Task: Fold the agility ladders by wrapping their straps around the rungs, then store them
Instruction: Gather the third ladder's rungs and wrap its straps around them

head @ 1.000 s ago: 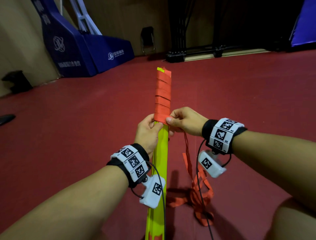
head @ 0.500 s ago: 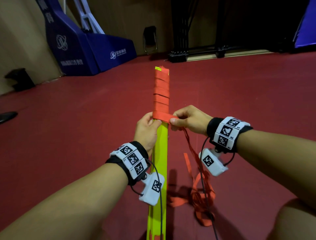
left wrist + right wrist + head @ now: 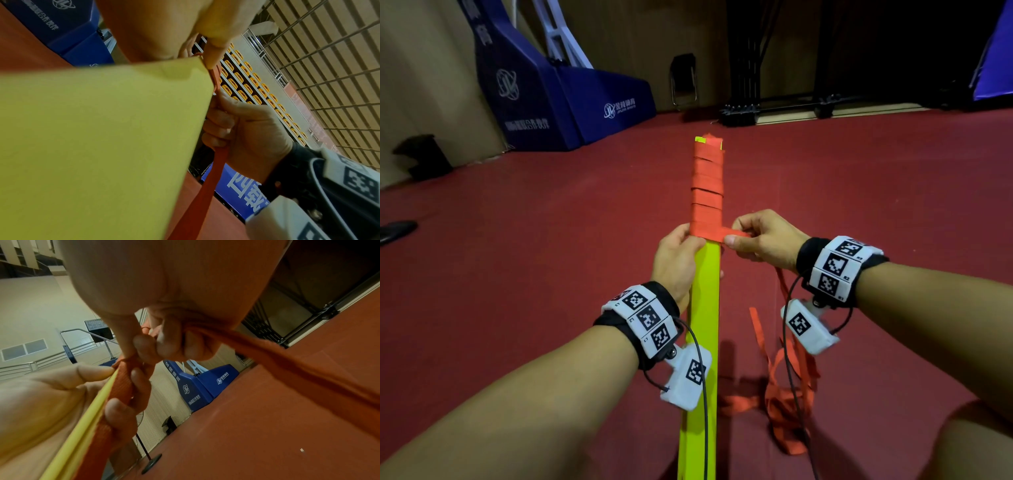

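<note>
Head view: our left hand point(image 3: 677, 263) grips long flat yellow plastic rungs point(image 3: 702, 329) mid-floor, keeps them steady. Our right hand point(image 3: 763, 241) pinches orange cloth strap point(image 3: 726, 234), pulls tight rightward. Far end wrapped; loose strap on near floor.

A dark red floor point(image 3: 517, 274) carried a loose orange strap pile point(image 3: 787, 404); well beyond it stood a blue padded base point(image 3: 558, 99).

Sports hall: court floor point(image 3: 517, 260), bleachers point(image 3: 257, 91)
</note>
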Tool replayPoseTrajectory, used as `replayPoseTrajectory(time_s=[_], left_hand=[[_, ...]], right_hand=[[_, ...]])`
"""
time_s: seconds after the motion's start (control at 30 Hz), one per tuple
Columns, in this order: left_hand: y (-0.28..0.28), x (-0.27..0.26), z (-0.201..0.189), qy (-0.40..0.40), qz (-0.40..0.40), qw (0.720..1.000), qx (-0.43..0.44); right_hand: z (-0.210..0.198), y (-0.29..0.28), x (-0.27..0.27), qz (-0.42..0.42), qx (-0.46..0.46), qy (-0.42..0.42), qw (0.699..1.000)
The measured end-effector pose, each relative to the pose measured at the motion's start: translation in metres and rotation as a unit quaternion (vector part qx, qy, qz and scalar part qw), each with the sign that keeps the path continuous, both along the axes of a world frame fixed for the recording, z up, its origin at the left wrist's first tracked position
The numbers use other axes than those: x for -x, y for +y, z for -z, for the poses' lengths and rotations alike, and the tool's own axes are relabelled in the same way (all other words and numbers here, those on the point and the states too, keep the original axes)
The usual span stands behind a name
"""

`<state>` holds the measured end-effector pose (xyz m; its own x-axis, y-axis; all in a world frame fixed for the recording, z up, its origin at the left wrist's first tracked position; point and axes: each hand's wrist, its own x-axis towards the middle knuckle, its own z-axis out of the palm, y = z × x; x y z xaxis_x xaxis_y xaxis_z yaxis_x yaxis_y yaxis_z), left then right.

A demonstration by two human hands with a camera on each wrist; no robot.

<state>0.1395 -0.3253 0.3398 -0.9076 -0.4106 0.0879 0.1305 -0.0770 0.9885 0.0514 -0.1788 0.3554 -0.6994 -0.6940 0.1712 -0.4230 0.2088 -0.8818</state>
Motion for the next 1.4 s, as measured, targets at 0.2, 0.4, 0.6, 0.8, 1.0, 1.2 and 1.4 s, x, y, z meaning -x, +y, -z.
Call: replayPoseTrajectory(time_s=[0.2,0.4,0.6,0.8,1.0,1.2,1.4], left_hand=[[0.0,-0.001,-0.003,0.021,-0.006,0.998,-0.05],[-0.003,0.004,0.002,0.042,-0.033,0.998,-0.036],[-0.003,0.006,0.003,0.045,-0.041,0.997,-0.042],[0.004,0.004,0.006,0.052,-0.019,0.998,0.001],[0.004,0.008,0.005,0.003,-0.011,0.999,-0.046],[0.007,0.005,0.006,0.028,0.066,0.997,-0.009],[0.003,0.005,0.006,0.043,0.047,0.998,-0.005]], right_hand=[[0.001,-0.004,-0.004,-0.019,0.032,-0.006,0.999],[-0.003,-0.006,-0.012,-0.076,0.057,-0.027,0.995],[-0.003,-0.012,-0.016,-0.051,0.101,-0.039,0.993],[-0.002,-0.011,-0.017,-0.006,0.109,0.005,0.994],[-0.001,-0.014,-0.02,0.008,0.136,0.015,0.991],[-0.001,-0.012,-0.014,-0.016,0.182,-0.032,0.983],[-0.001,-0.009,-0.005,-0.04,0.189,-0.074,0.978]])
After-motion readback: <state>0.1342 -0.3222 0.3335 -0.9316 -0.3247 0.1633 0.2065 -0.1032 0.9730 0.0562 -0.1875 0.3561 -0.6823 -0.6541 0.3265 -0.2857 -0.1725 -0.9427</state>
